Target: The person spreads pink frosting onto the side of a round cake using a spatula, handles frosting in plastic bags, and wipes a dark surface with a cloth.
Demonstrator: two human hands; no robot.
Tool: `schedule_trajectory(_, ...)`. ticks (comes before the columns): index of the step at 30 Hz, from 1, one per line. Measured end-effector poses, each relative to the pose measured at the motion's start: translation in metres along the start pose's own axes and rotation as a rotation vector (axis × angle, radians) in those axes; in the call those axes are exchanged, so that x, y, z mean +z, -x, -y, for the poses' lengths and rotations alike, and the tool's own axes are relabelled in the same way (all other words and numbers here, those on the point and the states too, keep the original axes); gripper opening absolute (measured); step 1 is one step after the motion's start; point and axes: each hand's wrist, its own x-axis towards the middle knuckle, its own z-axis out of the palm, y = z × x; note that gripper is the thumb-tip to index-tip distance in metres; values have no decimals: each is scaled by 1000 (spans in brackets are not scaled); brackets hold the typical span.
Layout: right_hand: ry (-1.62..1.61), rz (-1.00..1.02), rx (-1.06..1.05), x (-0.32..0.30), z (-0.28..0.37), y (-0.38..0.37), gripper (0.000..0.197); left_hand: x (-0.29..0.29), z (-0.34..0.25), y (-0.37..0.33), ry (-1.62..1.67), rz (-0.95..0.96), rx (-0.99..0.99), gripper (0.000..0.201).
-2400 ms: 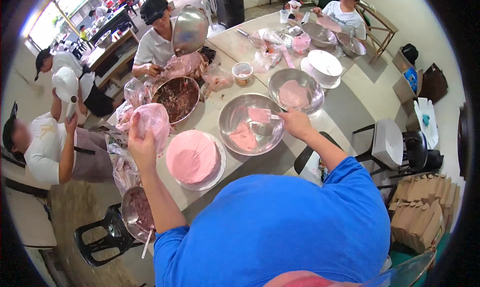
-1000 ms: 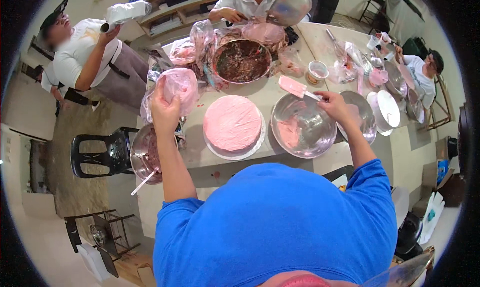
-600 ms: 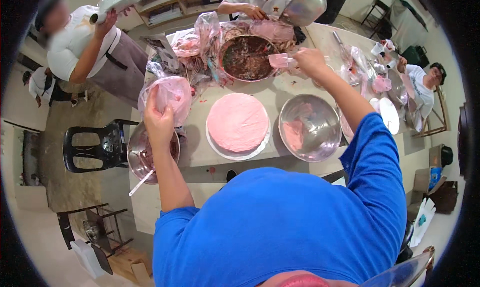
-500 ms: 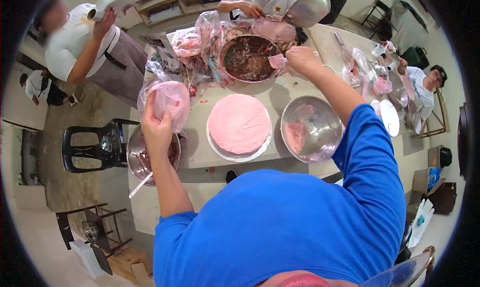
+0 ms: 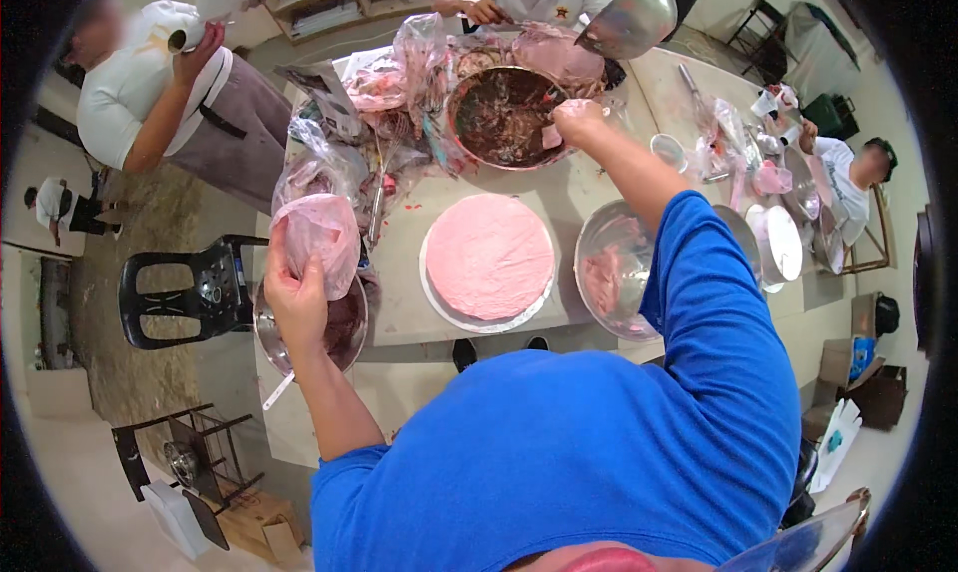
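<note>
My left hand is closed on a clear plastic bag smeared pink inside, held above a steel bowl with dark residue and a white-handled utensil. Stretched to the far side, my right hand grips a spatula with a pink-coated blade; most of its handle is hidden by the fingers. The blade is at the right rim of a big bowl of dark, wet-looking contents; contact I cannot tell. Between my arms a round pink-frosted cake sits on a white board.
A steel bowl with pink frosting stands right of the cake, partly under my arm. Crumpled plastic bags and a whisk crowd the back left. Three people in white shirts are around the table. A black chair stands at left.
My right hand has moved slightly left and lower, taking the spatula blade to the bowl's rim. The left hand with the bag has shifted left and down. The person opposite has moved a steel bowl.
</note>
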Motion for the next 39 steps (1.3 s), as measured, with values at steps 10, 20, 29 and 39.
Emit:
schedule_trajectory(10,-43,-162,-37,-35,-5,13,18,2,-3,1,27,0,-18,56)
schedule_trajectory(20,98,-233,-84,-29,-22,35,13,14,-10,3,105,52,-9,49)
schedule_trajectory(29,52,-100,-12,8,0,22,17,16,-15,1,-110,68,59,52)
schedule_trajectory(39,-116,-38,20,9,6,23,19,0,-11,9,-100,22,14,52)
